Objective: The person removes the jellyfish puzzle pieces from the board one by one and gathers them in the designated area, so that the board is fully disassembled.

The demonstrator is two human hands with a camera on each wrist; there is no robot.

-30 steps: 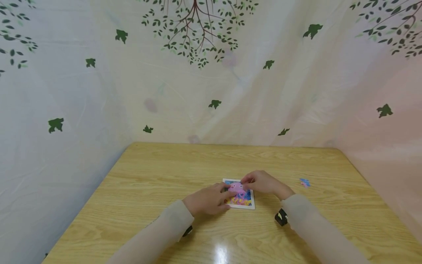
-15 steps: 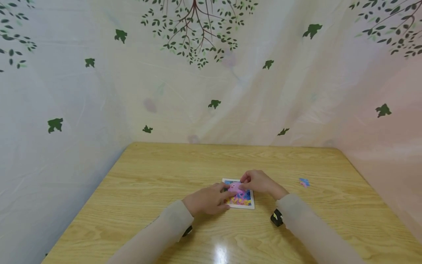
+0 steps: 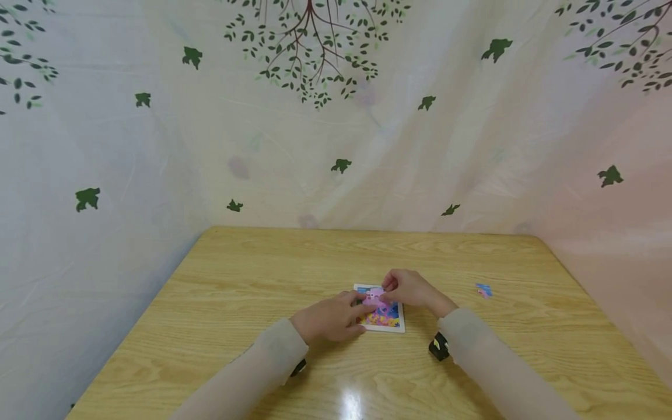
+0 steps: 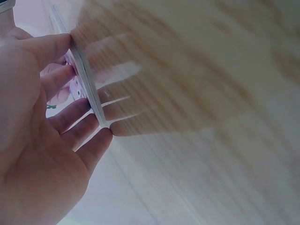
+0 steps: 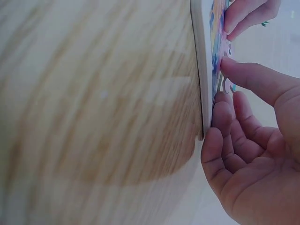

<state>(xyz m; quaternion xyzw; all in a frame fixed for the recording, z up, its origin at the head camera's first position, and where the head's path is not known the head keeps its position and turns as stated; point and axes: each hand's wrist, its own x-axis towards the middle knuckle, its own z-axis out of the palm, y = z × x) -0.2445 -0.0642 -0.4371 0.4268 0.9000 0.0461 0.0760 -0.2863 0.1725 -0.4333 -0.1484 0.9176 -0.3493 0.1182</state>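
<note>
A small white-framed jigsaw puzzle (image 3: 385, 320) with a pink cartoon creature over yellow and blue lies on the table, between both hands. My left hand (image 3: 331, 317) rests at its left side, fingers spread over the picture; the left wrist view shows the fingertips and thumb along the frame's edge (image 4: 86, 77). At the upper right corner my right hand (image 3: 415, 288) pinches a puzzle piece (image 5: 225, 83) between thumb and fingers, tilted up from the picture. Fingers hide part of the puzzle.
Some loose blue and pink puzzle pieces (image 3: 485, 290) lie on the wooden table (image 3: 252, 262) to the right of the puzzle. A pale curtain (image 3: 294, 146) printed with leaves and birds hangs behind the table and along its sides.
My right hand has shifted slightly left over the puzzle's upper right part, its thumb further across the pink figure. The left hand and the loose pieces stay where they were.
</note>
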